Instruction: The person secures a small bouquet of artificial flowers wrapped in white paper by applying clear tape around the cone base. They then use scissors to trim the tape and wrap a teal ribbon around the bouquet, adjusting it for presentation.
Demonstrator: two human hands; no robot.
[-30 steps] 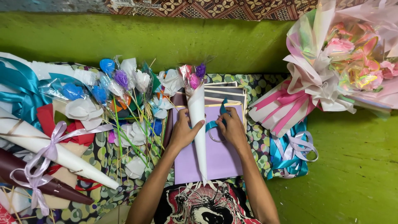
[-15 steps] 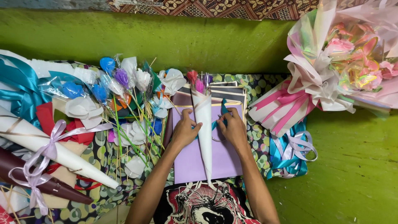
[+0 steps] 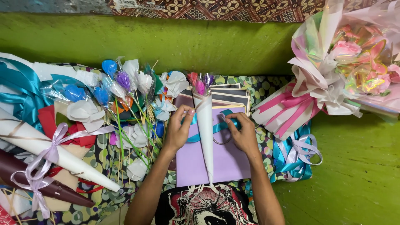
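Dead centre of the frame there's a slim white paper cone (image 3: 205, 133) lying on a lilac sheet (image 3: 227, 160), with a few small pink and purple wrapped flowers poking out of its wide top end. The person is working a teal ribbon (image 3: 217, 126) around the cone's upper part. Left hand (image 3: 179, 131) has its fingers pinched shut on the ribbon just left of the cone, and right hand (image 3: 241, 133) is pinching the other end on the right side, fingers curled closed on it.

Progress-wise: the cone looks rolled and filled, and the ribbon is passed round it, but there's no knot or bow showing yet, so the tying looks only partway done.

Around it, finished cones (image 3: 62, 160) with lilac bows sit at lower left, loose wrapped flowers on stems (image 3: 121, 89) at centre left, and a big pink bouquet (image 3: 333, 75) at upper right.
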